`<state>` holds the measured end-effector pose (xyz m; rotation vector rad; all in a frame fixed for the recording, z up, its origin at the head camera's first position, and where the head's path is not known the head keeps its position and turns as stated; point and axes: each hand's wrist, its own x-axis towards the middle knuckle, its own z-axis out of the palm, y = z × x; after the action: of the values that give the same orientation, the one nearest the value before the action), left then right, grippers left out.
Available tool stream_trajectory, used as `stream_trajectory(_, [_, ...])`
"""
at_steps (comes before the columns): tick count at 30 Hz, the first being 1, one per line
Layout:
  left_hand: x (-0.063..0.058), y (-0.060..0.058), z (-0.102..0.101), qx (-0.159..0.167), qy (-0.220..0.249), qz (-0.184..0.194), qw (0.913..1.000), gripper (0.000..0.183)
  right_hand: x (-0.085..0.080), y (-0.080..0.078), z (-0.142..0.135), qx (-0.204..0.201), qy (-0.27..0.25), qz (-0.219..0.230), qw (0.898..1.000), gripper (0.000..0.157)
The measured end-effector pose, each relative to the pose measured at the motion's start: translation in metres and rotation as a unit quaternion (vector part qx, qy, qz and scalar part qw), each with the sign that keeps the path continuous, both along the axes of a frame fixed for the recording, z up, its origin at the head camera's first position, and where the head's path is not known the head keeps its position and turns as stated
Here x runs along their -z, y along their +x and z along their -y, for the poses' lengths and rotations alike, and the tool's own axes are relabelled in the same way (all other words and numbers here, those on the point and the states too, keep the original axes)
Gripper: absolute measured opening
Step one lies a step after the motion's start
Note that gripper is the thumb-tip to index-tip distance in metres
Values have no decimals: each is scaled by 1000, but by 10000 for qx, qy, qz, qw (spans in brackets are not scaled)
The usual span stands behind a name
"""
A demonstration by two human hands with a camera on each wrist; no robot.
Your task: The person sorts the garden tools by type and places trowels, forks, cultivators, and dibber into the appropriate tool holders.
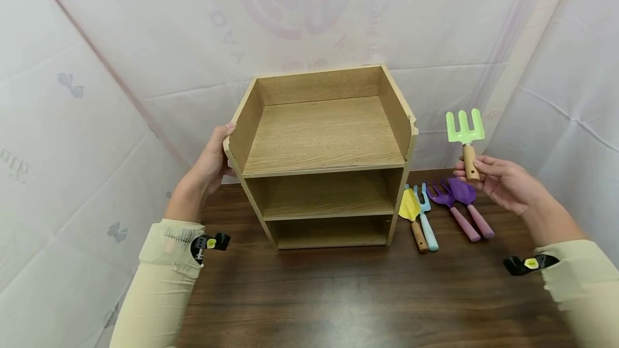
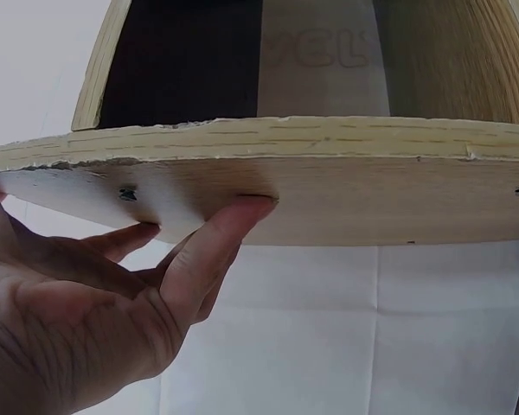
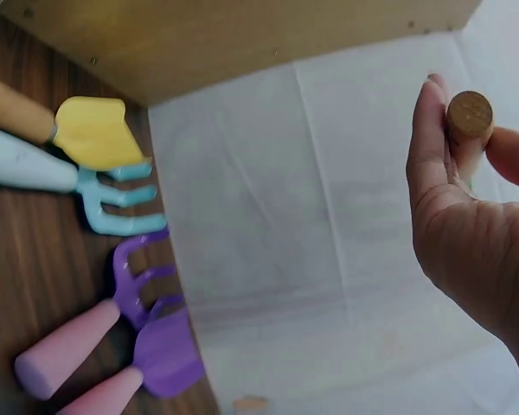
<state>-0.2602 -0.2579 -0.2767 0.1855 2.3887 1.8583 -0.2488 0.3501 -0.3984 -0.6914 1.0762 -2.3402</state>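
My right hand (image 1: 505, 179) pinches the wooden handle of a light green hand fork (image 1: 465, 128). The fork is raised, its three tines pointing up; in the right wrist view the round handle end (image 3: 470, 117) shows between thumb and fingers. My left hand (image 1: 211, 157) rests against the outer left side of a wooden shelf unit (image 1: 324, 133). In the left wrist view, fairly straight fingers (image 2: 221, 251) press on its side panel (image 2: 372, 199). The shelf has a walled top and two lower compartments, with no objects visible on them.
Right of the shelf lie a yellow trowel (image 1: 410, 205) with a wooden handle, a light blue hand fork (image 1: 426, 219), a purple hand fork (image 1: 452, 203) and a purple trowel (image 1: 462, 191), both pink-handled. They lie on a dark wooden table (image 1: 300, 294). White cloth walls (image 1: 159, 31) enclose the space.
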Motion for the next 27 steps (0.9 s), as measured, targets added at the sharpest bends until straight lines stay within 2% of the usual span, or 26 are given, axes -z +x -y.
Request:
stream_trajectory(5, [0, 1, -2, 3, -17, -42, 10000, 65, -13, 4, 11, 352, 242, 204, 9989, 44])
stream_trajectory(11, [2, 1, -6, -15, -35, -56, 10000, 68, -23, 7, 19, 384, 147, 384, 9984, 44])
stream_trajectory(16, [2, 3, -10, 20, -118, -32, 9999, 81, -31, 12, 29, 436, 14, 263, 9987, 44])
stream_trajectory(21, [2, 4, -13, 64, -134, -35, 9999, 80, -43, 19, 38, 507, -198, 58, 9985, 44])
stream_trajectory(27, [3, 5, -13, 88, -147, -53, 9998, 82, -58, 27, 47, 371, -478, -204, 9980, 45])
